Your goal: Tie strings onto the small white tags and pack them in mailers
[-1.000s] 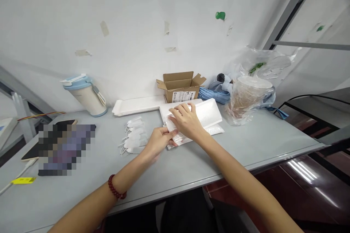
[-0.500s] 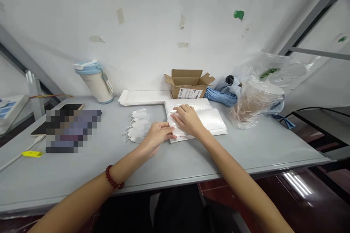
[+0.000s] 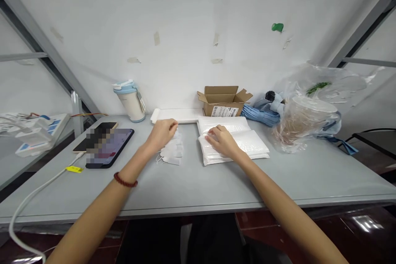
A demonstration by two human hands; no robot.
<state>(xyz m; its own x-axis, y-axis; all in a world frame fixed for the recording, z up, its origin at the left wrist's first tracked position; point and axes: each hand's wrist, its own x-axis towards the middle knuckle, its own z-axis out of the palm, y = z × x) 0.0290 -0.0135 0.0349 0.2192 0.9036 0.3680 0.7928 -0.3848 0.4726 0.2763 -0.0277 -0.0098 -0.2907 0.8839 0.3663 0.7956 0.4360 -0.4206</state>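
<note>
My left hand [image 3: 162,135] is closed, fingertips pinched together, above the far end of a row of small white tags with string loops [image 3: 172,154]. What it pinches, if anything, is hidden. My right hand [image 3: 223,143] rests on a stack of white, glossy plastic bags [image 3: 252,144], its fingers loosely bent and apart on the top layer. Another part of the white bags lies unfolded just behind that hand. A flat white stack [image 3: 185,114] sits behind the tags, partly covered by my left hand.
An open cardboard box [image 3: 224,101] stands by the wall, with blue cord [image 3: 261,115] beside it. A spool in clear plastic [image 3: 309,121] is at right. On the left are a tumbler [image 3: 131,103], two phones, one dark [image 3: 103,130], and a white cable [image 3: 40,185].
My left hand has left the edge of the bag stack and moved left to the tags. My right hand stays on the bags. The view has shifted left.
</note>
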